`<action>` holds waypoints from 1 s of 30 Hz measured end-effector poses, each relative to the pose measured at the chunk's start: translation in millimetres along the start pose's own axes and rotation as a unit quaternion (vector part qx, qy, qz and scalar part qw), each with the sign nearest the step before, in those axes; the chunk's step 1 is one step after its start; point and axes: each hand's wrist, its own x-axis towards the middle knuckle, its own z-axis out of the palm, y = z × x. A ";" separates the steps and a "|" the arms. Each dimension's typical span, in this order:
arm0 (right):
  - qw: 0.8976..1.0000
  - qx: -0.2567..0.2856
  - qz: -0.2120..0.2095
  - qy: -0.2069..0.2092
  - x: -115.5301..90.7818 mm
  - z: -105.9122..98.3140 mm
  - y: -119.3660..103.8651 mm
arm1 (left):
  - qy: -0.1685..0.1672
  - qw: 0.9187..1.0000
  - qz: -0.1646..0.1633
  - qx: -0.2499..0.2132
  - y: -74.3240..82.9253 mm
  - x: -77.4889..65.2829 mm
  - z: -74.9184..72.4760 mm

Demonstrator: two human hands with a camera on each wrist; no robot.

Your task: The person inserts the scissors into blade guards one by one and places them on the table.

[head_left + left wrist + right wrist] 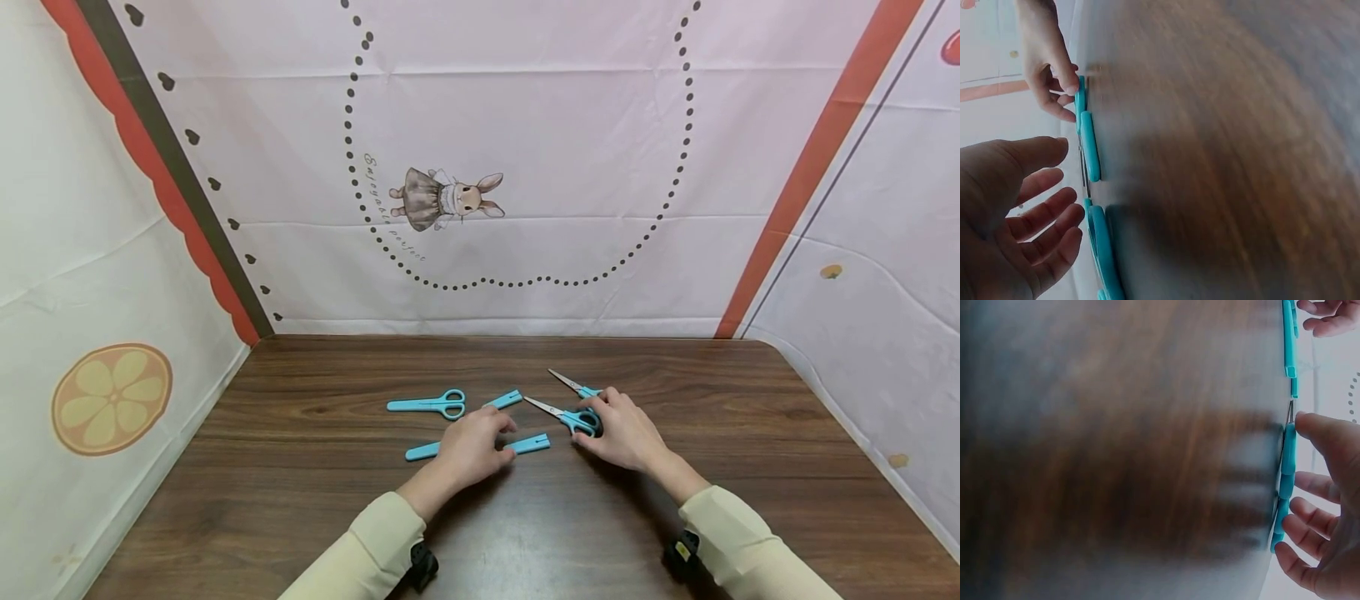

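Observation:
My left hand (471,446) hovers over the table with its fingers loosely bent and nothing in them. Under it lie light-blue scissor sheaths: a notched one (504,399) shows above the fingers, another (531,444) by the thumb, and a rounded blue end (422,452) emerges at the left. My hand hides how these pieces run. My right hand (621,429) rests over the blue handles of two bare-bladed scissors, the nearer pair (555,410) and the farther pair (567,382). Its thumb (1313,425) touches a handle, and the fingers are spread around the handles without a visible grip.
Left of the left hand lies a third pair of scissors (427,404), its blades covered by a blue sheath. A brown wood-grain table (315,475) carries everything. Printed white cloth (570,183) stands behind it and along both sides.

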 end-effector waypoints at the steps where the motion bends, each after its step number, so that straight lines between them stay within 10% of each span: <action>1: 1.000 -0.002 0.000 -0.001 0.0 0.0 -0.1 | -0.002 1.000 -0.001 0.004 0.7 0.5 0.4; 30: 0.999 -0.026 -0.030 -0.008 -7.5 -3.2 -0.7 | -0.027 0.996 0.016 0.079 8.3 7.1 2.2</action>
